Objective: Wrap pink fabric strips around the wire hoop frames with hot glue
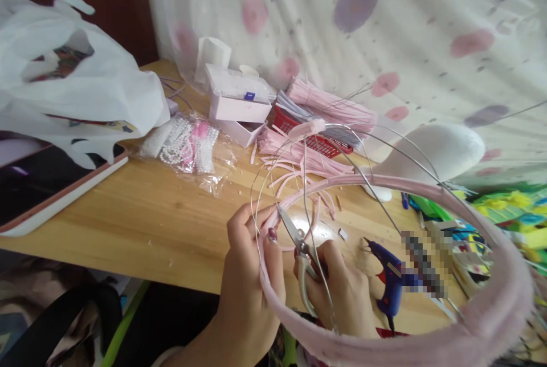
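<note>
A large ring wrapped in pink fuzzy strip tilts over the table, with thin bare wires arching across it to a small pink-wrapped piece at the top. My left hand is closed on the ring's left side, thumb and fingers pinching it. Inside the ring, my right hand grips a pair of scissors by the handles. Their blades point up and left, with the tips beside my left fingertips. Whether the tips touch the wrapping or a wire, I cannot tell.
A blue glue gun lies right of my right hand. Bundles of pink pipe cleaners rest around a red basket at the back. Bagged pearl beads, white boxes, a tablet and a white plastic bag stand left.
</note>
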`<state>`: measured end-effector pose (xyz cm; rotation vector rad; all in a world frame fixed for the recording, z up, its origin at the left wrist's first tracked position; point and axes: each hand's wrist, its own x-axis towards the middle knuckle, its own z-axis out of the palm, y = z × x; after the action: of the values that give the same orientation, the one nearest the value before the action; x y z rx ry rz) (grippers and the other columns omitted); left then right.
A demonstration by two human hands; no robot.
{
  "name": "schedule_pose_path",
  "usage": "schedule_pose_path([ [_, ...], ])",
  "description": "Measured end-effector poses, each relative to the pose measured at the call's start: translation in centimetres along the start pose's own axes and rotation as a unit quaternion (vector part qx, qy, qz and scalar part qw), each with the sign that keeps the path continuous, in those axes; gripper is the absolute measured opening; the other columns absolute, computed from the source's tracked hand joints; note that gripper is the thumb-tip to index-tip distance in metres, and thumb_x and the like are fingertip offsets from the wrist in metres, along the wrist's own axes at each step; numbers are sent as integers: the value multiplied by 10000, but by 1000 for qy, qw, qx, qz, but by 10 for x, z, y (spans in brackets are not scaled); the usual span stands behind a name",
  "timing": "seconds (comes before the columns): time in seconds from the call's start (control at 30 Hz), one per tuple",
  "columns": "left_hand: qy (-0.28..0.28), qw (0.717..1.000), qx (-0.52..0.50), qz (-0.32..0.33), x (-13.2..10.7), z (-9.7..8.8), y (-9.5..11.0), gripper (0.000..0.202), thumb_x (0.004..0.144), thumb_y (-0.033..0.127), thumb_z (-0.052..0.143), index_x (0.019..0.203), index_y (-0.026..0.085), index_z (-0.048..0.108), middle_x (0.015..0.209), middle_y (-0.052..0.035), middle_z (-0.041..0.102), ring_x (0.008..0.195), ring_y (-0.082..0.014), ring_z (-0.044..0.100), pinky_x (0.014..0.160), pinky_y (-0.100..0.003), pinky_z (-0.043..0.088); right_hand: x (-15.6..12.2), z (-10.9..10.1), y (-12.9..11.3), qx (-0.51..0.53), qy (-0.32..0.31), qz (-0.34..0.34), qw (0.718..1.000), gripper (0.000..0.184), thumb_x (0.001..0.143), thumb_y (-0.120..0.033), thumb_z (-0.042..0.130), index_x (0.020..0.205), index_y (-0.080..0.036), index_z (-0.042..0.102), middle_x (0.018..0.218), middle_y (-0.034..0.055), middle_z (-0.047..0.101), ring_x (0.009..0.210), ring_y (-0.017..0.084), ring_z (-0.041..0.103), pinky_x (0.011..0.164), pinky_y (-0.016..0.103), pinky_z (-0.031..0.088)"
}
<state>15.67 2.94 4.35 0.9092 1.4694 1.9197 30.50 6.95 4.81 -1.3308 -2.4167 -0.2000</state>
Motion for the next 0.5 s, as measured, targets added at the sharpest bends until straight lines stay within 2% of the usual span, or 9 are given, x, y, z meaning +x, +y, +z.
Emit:
schedule_pose_path([
  [0.13, 11, 999, -35, -21, -3, 3, 1, 330, 1022, 212, 441, 1342, 237, 363, 1237, -145, 675, 1124, -225, 689, 978, -481, 570, 0, 2, 3, -6, 15, -24, 1000, 201, 881, -311, 577, 761, -249, 427, 475, -76, 512, 353, 117, 485, 406, 226, 351],
  [0.23, 17, 998, -48, -21, -4, 6, 2, 341, 1016, 207, 451, 1336, 250, 340, 1246, -138, 657, 1114, -227, 686, 950, -477, 578, 5, 0, 2, -11, 26, -52, 998, 142, 870, -277, 549, 770, -240, 454, 470, -70, 515, 361, 115, 503, 396, 209, 348],
  [0.37, 33, 998, -49, 4, -5, 9, 3, 306, 1004, 186, 460, 1272, 268, 337, 1212, -117, 646, 1060, -215, 693, 907, -453, 590, 15, -5, -3, -15, 24, -68, 997, 83, 821, -191, 466, 752, -236, 466, 426, -80, 455, 331, 97, 416, 372, 190, 307],
  [0.5, 36, 998, -42, 24, -4, 10, -1, 274, 997, 168, 444, 1232, 265, 345, 1161, -110, 620, 1022, -215, 692, 836, -429, 605, 19, -8, -3, -16, -18, -66, 998, 102, 763, -169, 468, 727, -246, 413, 418, -98, 424, 310, 87, 400, 355, 172, 280],
])
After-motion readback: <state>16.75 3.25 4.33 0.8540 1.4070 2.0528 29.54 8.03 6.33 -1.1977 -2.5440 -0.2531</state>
